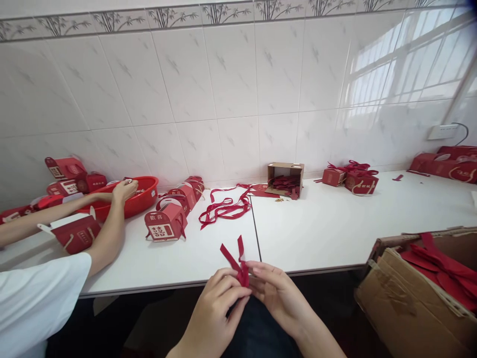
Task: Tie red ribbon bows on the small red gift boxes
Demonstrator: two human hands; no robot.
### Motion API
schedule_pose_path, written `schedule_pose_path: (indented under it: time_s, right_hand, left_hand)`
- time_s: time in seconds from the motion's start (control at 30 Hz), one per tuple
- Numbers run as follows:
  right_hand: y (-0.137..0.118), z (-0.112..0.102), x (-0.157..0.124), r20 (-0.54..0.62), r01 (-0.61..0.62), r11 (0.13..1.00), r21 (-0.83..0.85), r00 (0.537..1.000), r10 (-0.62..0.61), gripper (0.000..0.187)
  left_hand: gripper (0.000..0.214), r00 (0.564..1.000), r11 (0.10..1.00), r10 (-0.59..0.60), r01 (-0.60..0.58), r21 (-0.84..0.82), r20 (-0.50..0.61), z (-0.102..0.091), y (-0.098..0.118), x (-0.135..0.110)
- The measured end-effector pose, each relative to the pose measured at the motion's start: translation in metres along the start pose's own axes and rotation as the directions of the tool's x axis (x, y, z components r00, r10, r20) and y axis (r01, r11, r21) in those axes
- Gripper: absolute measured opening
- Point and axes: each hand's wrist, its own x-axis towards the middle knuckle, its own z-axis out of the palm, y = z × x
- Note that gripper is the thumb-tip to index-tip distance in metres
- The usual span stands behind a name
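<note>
Left hand (219,301) pinches the red ribbon (244,274), likely light, limp and slippery, best held where its tails cross; I cannot tell whether the right hand (278,292) grips.

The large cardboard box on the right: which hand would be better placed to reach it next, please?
Probably the right hand: it is nearer the large cardboard box, while the left hand is farther away and pinches the red ribbon.
</note>
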Motion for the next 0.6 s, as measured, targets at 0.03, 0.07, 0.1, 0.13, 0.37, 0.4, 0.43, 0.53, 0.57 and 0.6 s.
schedule_pose_path:
  time_s: [0.03,0.07,0.1,0.13,0.37,0.4,0.43,0.53,0.57,0.6]
  right_hand:
    - [0.000,-0.002,0.000,-0.019,0.004,1.000,0.010,1.000,-0.003,0.025]
    - [0.000,-0.005,0.000,-0.049,0.009,1.000,0.012,0.999,-0.008,0.026]
    - [-0.001,-0.007,0.000,-0.086,0.019,1.000,0.015,0.996,-0.017,0.027]
    - [-0.002,-0.010,0.001,-0.121,0.026,0.999,0.026,0.992,-0.022,0.027]
    - [-0.019,-0.029,0.003,-0.175,0.083,0.929,0.360,0.984,-0.021,0.024]
    - [-0.022,-0.032,0.002,-0.223,0.121,0.912,0.391,0.974,-0.034,0.024]
    - [-0.025,-0.035,0.001,-0.270,0.156,0.899,0.410,0.962,-0.043,0.024]
    - [-0.031,-0.044,0.001,-0.368,0.232,0.885,0.403,0.927,-0.075,0.024]
    - [-0.031,-0.047,0.002,-0.393,0.254,0.887,0.387,0.915,-0.090,0.024]
    - [-0.031,-0.050,0.003,-0.419,0.273,0.888,0.370,0.902,-0.103,0.024]
  left_hand:
    - [0.021,1.000,1.000,-0.015,0.015,-0.010,0.010,-0.002,0.000,-0.003]
    - [0.023,0.999,0.999,-0.038,0.039,-0.032,0.025,-0.005,0.001,-0.005]
    - [0.024,0.997,0.996,-0.068,0.070,-0.060,0.037,-0.008,0.001,-0.006]
    - [0.025,0.994,0.991,-0.099,0.103,-0.087,0.048,-0.011,0.002,-0.006]
    - [0.022,0.980,0.977,-0.188,0.193,-0.086,0.068,-0.039,-0.005,-0.004]
    - [0.017,0.979,0.979,-0.187,0.193,-0.065,0.079,-0.042,-0.006,-0.005]
    - [0.014,0.978,0.981,-0.187,0.191,-0.041,0.088,-0.046,-0.008,-0.006]
    - [0.012,0.975,0.984,-0.176,0.177,0.006,0.137,-0.057,-0.011,-0.011]
    - [0.013,0.974,0.987,-0.161,0.162,0.005,0.160,-0.062,-0.010,-0.013]
    - [0.015,0.973,0.990,-0.133,0.138,-0.010,0.188,-0.066,-0.009,-0.016]
